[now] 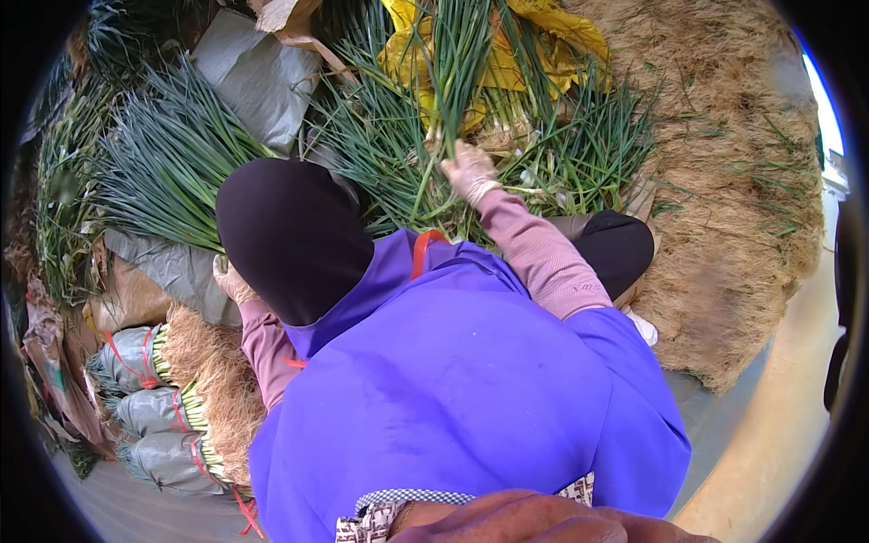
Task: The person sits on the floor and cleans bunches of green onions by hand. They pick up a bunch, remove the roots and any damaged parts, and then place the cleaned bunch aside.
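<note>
My right hand (pixel 470 170), in a thin translucent glove, is closed around the lower part of an upright bunch of green onions (pixel 461 61), above a loose heap of green onions (pixel 387 149). My left hand (pixel 233 279), gloved too, is beside my black-clad left knee, at the lower end of a large pile of long green onions (pixel 170 163). The knee and leaves partly hide its fingers, and whether it grips any stalks is unclear. More green onions with white bases (pixel 502 119) lie by a yellow plastic sheet (pixel 574 34).
Wrapped green onion bundles (pixel 173 458) tied with red strips lie at the lower left, their fibrous roots (pixel 217 387) towards me. A broad bank of pale brown roots (pixel 726 224) fills the right side. A grey plastic sheet (pixel 261 75) lies beyond my left knee.
</note>
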Demonstrator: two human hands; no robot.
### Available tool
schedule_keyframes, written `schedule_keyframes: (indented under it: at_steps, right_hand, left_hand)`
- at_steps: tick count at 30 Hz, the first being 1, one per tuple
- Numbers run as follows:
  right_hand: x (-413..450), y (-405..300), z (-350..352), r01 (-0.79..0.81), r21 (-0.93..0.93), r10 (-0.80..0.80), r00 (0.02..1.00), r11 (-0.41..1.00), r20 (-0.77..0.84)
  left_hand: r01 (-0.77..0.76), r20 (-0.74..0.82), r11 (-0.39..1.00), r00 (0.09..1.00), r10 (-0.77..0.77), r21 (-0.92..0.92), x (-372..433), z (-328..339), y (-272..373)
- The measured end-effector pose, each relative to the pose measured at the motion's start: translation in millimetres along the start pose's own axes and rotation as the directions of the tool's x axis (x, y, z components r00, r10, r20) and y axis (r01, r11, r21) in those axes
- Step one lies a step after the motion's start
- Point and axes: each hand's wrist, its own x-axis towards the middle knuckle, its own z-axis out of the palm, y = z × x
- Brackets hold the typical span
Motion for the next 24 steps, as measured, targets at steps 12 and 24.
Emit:
schedule_keyframes:
  at_steps: [12, 24]
  right_hand:
    - [-4.8, 43.6, -28.9, 0.0, 0.815, 0.27, 0.944, 0.579, -0.192]
    - [34.3, -54.4, -13.2, -0.001, 0.22, -0.004, 1.0, 0.975, 0.022]
  left_hand:
    - [-0.325, 0.195, 0.936, 0.935, 0.296, 0.139, -104.4, 87.1, 249.0]
    - [-0.517, 0.734, 0.856, 0.575, 0.36, -0.015, -269.1, 227.2, 348.4]
